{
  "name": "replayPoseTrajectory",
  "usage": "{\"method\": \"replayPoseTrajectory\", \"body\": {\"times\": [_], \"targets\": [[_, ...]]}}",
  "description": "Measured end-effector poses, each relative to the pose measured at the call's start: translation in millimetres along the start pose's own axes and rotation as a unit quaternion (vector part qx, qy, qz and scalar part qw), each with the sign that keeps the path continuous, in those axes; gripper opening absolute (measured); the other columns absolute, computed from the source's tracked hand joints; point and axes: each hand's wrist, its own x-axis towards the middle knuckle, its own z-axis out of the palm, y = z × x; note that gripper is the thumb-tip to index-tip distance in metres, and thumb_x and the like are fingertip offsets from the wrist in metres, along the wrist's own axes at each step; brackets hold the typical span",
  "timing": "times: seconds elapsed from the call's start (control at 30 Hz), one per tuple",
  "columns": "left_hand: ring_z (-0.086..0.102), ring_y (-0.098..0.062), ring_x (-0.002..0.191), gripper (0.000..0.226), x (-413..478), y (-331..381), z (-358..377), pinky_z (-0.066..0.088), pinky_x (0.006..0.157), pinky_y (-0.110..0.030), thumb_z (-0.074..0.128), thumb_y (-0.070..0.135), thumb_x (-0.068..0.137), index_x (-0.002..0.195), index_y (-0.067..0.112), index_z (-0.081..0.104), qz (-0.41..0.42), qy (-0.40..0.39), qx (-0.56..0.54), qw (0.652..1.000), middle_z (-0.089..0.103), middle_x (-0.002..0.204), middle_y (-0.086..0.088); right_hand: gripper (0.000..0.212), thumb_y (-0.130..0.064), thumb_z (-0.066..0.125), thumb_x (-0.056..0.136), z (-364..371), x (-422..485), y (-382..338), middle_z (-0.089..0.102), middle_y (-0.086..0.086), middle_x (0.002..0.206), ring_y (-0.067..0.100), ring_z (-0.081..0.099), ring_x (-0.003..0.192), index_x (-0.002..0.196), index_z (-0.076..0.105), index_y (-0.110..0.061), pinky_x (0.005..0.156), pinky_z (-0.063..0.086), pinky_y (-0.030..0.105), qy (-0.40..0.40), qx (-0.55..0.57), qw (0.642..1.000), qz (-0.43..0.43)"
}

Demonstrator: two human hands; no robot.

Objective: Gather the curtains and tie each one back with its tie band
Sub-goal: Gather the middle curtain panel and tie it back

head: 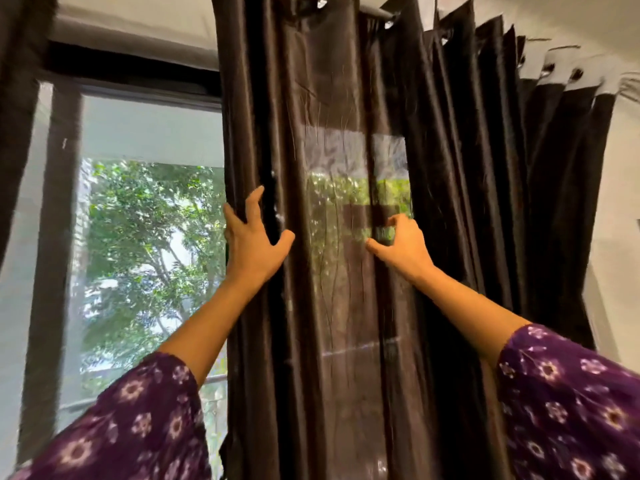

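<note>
The dark brown satin curtain (332,98) hangs in long pleats in front of the person, covering the right part of the window (149,133); daylight shows through its thin middle panel. The left hand (254,237) grips the curtain's left edge, thumb spread wide from the fingers (255,199), with some fingers tucked out of sight in the fold. The right hand (403,245) is at the same height, a little way to the right, its fingers curled and its thumb and forefinger pinching a pleat. Both forearms reach up out of purple flowered sleeves (138,427). Above, the fabric hangs by metal eyelets (576,73) on a dark rod (374,10), bunching tighter toward the right. Left of the curtain the bare glass sits in a dark frame (52,237), with green trees (145,220) outside. Another dark curtain (17,98) hangs at the far left edge, and a pale wall (620,202) stands on the right.
</note>
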Motion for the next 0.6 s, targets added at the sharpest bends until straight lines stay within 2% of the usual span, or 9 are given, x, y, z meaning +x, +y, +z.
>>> {"method": "replayPoseTrajectory", "body": {"times": [0.13,0.2,0.23,0.27,0.33,0.4,0.43,0.5,0.6], "targets": [[0.010,-0.051,0.139,0.078,13.6,-0.8,12.8,0.021,0.111,-0.051,0.059,0.037,0.087,0.147,0.037,0.010,-0.037,-0.008,0.009,0.999,-0.011,0.152,-0.030,0.102,-0.053,0.074,0.070,23.7,14.5,9.4,0.039,0.024,0.138,0.039,0.038,0.129,0.138,0.024,0.003,0.103,0.038,0.045,-0.017,0.034,0.998,0.053],[0.012,-0.050,0.138,0.074,21.3,-7.8,15.7,0.025,0.109,-0.051,0.056,0.041,0.088,0.148,0.036,0.012,-0.045,0.004,0.014,0.999,-0.012,0.153,-0.026,0.113,-0.050,0.077,0.069,36.6,21.9,8.0,0.034,0.027,0.142,0.040,0.034,0.132,0.143,0.012,0.005,0.105,0.037,0.044,-0.032,0.072,0.994,0.069],[0.013,-0.049,0.138,0.073,25.4,-12.6,15.2,0.026,0.108,-0.051,0.056,0.042,0.088,0.148,0.034,0.014,-0.045,0.012,0.017,0.999,-0.011,0.153,-0.025,0.111,-0.044,0.077,0.072,43.6,25.6,6.6,0.035,0.028,0.142,0.039,0.036,0.132,0.144,0.010,0.007,0.103,0.038,0.041,-0.037,0.084,0.993,0.071],[0.014,-0.048,0.138,0.073,30.0,-17.6,13.5,0.027,0.108,-0.051,0.057,0.043,0.088,0.148,0.032,0.016,-0.043,0.019,0.021,0.999,-0.011,0.154,-0.024,0.103,-0.035,0.076,0.076,51.4,29.6,4.4,0.039,0.029,0.138,0.038,0.041,0.128,0.143,0.011,0.008,0.095,0.041,0.038,-0.041,0.085,0.993,0.075],[0.013,-0.045,0.139,0.075,37.0,-29.0,7.5,0.026,0.109,-0.049,0.057,0.043,0.088,0.149,0.027,0.017,-0.040,0.017,0.040,0.998,-0.012,0.154,-0.022,0.071,-0.015,0.069,0.082,64.9,34.1,-4.1,0.052,0.026,0.123,0.036,0.054,0.110,0.136,0.028,0.007,0.070,0.042,0.030,-0.050,0.073,0.993,0.079],[0.010,-0.042,0.142,0.077,41.8,-40.8,-0.5,0.024,0.111,-0.047,0.056,0.044,0.089,0.150,0.023,0.015,-0.039,0.007,0.057,0.998,-0.014,0.155,-0.019,0.028,0.000,0.060,0.081,80.8,35.3,-20.2,0.061,0.019,0.099,0.035,0.059,0.093,0.108,0.052,0.001,0.057,0.040,0.026,-0.056,0.082,0.994,0.046],[0.009,-0.040,0.143,0.078,44.2,-45.9,-6.0,0.023,0.111,-0.046,0.055,0.046,0.089,0.151,0.021,0.014,-0.040,0.004,0.060,0.997,-0.014,0.155,-0.018,0.018,0.003,0.056,0.079,90.4,34.4,-31.7,0.063,0.018,0.092,0.035,0.060,0.090,0.097,0.057,-0.002,0.057,0.045,0.028,-0.062,0.088,0.994,0.019],[0.011,-0.036,0.143,0.077,47.9,-53.1,-17.7,0.021,0.112,-0.043,0.053,0.048,0.090,0.151,0.018,0.015,-0.045,0.005,0.065,0.997,-0.010,0.156,-0.018,0.028,0.002,0.053,0.076,109.3,31.0,-60.3,0.065,0.022,0.101,0.038,0.060,0.099,0.103,0.061,0.001,0.074,0.048,0.033,-0.059,0.102,0.992,-0.036],[0.025,-0.035,0.138,0.073,54.5,-59.5,-34.3,0.025,0.110,-0.037,0.052,0.046,0.091,0.148,0.012,0.023,-0.035,0.029,0.073,0.996,0.012,0.153,-0.021,0.034,0.002,0.053,0.077,124.0,17.6,-116.2,0.066,0.022,0.105,0.036,0.059,0.102,0.110,0.061,0.001,0.079,0.041,0.030,-0.060,0.170,0.979,-0.095]]}}
